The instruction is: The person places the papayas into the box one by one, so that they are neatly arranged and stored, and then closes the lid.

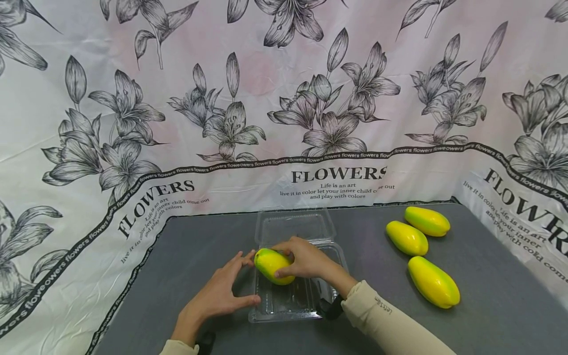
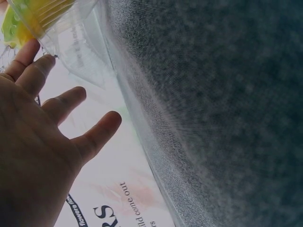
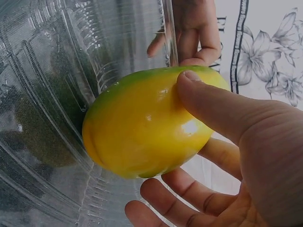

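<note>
Fruit in hand: yellow, egg-shaped, glossy fruit with green patches [image 1: 271, 270], over the left side of the box; can't tell if it's actually touching the bottom.
Right hand: this one [image 1: 306, 259] has the fruit gripped, thumb on one side and fingers on the other. The right wrist view is way better here: you see the thumb laid along the skin and fingers curving around the far side, which the head view mostly hides.
Left hand: fingers spread and pretty straight, not gripping anything. It [image 1: 217, 291] is beside the box's left edge, fingertips near the fruit. Can't tell if they touch it.
Box: clear, ridged plastic container [image 1: 295, 301], its hinged clear lid [image 1: 295, 228] flipped back toward the cloth. Head view gets the whole thing; right wrist view shows the ridges close up.
Left wrist view: mostly the open palm, a clear plastic side, and just a corner of yellow-green fruit.
Other fruit: three more yellow-green ones [image 1: 434, 282] sit on the right, only in the head view.
Surface: dark grey, fabric-looking tabletop [image 1: 368, 256].
Backdrop: white cloth with black line-drawn lilies [image 1: 335, 133] and "FLOWERS" lettering.
</note>
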A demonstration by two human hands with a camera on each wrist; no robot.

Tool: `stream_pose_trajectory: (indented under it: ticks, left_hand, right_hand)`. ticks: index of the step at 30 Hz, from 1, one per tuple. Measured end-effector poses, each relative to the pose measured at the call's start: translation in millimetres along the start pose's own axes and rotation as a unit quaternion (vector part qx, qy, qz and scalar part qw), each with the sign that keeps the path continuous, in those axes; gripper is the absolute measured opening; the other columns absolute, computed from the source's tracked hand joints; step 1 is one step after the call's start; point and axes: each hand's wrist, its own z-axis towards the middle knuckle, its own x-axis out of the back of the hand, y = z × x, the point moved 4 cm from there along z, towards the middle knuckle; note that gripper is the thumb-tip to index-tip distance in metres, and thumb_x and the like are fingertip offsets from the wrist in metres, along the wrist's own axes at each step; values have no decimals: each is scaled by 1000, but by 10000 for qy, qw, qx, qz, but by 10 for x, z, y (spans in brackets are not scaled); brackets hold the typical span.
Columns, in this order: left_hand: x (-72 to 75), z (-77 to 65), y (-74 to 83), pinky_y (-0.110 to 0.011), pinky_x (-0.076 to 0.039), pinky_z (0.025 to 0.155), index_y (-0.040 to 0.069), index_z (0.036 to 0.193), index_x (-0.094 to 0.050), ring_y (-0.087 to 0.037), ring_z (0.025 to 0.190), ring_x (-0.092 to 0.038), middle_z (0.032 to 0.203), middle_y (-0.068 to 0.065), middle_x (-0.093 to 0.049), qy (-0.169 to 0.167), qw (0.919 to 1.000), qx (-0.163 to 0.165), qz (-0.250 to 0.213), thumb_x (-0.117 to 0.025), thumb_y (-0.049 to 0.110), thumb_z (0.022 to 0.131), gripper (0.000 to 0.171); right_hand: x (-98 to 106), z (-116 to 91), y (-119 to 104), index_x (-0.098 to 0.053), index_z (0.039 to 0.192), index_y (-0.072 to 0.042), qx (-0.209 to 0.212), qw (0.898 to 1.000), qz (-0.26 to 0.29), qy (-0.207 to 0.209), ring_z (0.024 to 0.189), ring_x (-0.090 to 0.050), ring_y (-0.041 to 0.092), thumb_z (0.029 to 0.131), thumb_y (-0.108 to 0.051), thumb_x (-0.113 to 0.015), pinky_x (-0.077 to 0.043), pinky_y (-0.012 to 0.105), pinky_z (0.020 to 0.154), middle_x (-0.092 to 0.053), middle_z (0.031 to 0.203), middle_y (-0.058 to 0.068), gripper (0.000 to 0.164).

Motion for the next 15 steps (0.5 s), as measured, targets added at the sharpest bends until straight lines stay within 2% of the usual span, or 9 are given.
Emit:
stream_pose_trajectory:
  ticks: [7, 15]
  left_hand:
    - [-6, 6, 3, -80, -22, 113, 27, 134, -52, -32, 160, -16, 167, 17, -27, -58, 9999, 96, -12, -80, 59, 81, 69]
    - [-8, 4, -8, -80, -21, 112, 28, 136, -50, -34, 159, -16, 167, 19, -26, -78, 9999, 77, 21, -79, 59, 81, 69]
  right_hand:
    - [17, -15, 2, -65, 138, -13, -16, 10000, 3, 27, 96, -59, 18, 81, -33, -86, -54, 35, 77, -67, 111, 6, 63]
    - [80, -77, 19, -63, 139, -10, -125, 9998, 111, 60, 103, -64, 26, 82, -35, -86, -57, 41, 80, -66, 117, 11, 66]
